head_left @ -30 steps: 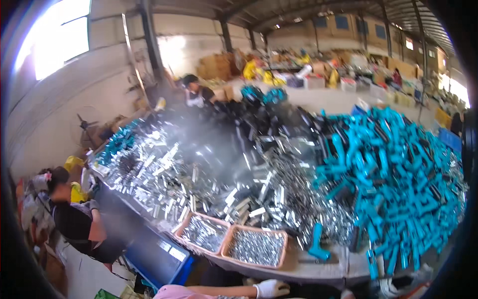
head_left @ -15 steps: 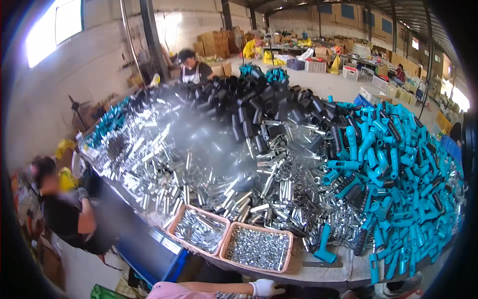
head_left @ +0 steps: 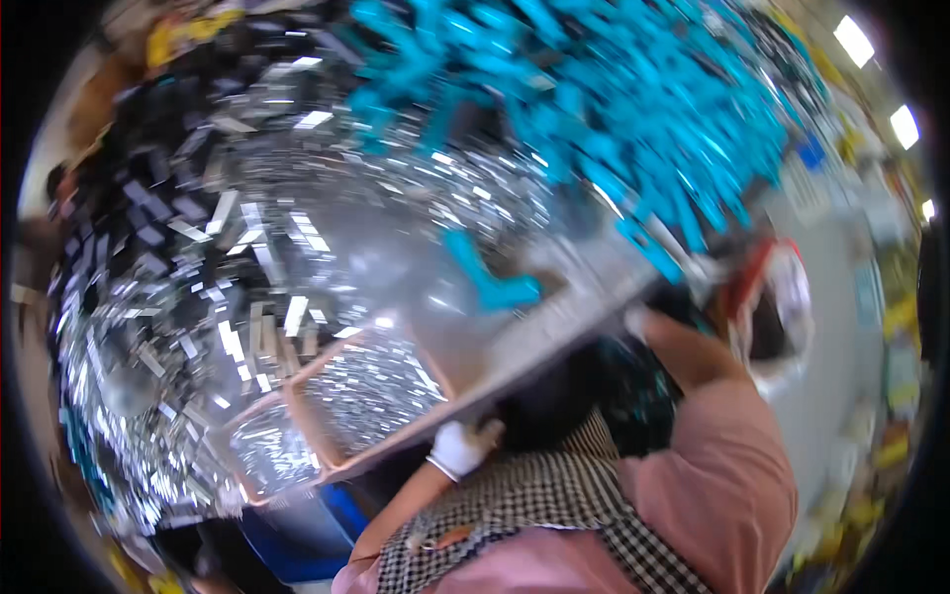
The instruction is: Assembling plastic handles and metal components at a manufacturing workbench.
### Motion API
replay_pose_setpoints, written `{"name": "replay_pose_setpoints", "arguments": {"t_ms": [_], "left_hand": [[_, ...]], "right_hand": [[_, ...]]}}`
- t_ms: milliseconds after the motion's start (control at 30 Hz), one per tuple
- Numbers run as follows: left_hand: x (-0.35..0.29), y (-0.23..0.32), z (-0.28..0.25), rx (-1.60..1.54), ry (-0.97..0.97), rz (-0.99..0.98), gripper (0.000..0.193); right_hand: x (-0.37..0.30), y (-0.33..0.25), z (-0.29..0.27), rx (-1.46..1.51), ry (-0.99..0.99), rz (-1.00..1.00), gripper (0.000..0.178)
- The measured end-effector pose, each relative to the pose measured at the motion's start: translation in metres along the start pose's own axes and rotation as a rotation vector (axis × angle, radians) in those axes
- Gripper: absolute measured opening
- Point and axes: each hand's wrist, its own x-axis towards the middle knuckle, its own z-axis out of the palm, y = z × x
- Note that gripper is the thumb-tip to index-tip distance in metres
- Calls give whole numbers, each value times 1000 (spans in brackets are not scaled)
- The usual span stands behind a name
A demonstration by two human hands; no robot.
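Note:
My left hand (head_left: 463,448), in a white glove, is just off the near table edge beside the pink baskets. Its fingers look loosely apart, with nothing visible in them. My right hand (head_left: 641,323) is at the table edge farther right, close to a teal plastic part (head_left: 648,249) that juts over the rim; blur hides its fingers. Small shiny metal pieces fill the larger basket (head_left: 374,444); longer metal pieces lie in the smaller basket (head_left: 309,481). Between my hands, a lone teal pistol-shaped handle (head_left: 498,289) lies on the table.
A heap of teal handles (head_left: 614,109) covers the far right of the table. Black sleeves (head_left: 148,129) and loose metal tubes (head_left: 233,337) are piled at left. A blue crate (head_left: 297,540) stands below the table edge. A red and white item (head_left: 777,292) is right of my arm.
The view has swung down and to the right, tilting the table edge. My right arm and checked apron now show more fully. The lone teal handle still lies on the table.

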Motion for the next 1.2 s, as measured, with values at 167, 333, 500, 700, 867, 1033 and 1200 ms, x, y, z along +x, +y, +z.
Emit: {"name": "replay_pose_setpoints", "arguments": {"t_ms": [167, 333, 500, 700, 867, 1033, 1200], "left_hand": [[10, 24, 2, -42, -122, -24, 26], [-5, 23, 5, -6, -112, -19, 24], [-2, 23, 10, -19, -126, 16, 26], [0, 46, 20, 44, -132, 67, 28], [-5, 56, 14, 54, -121, 46, 29], [-17, 18, 22, 72, -124, 1, 29], [-14, 35, 29, 139, -176, 19, 31]], "right_hand": [[-83, 159, -64, 321, 181, 236, 23], [-139, 156, -76, 604, -263, -29, 22], [-121, 204, -74, 1107, 191, 165, 12], [-147, 162, -40, 552, 136, 100, 11], [-142, 174, -60, 657, 325, 50, 44], [-201, 85, -30, 636, 599, -183, 65], [-189, 109, -10, 40, 889, -85, 61]]}}
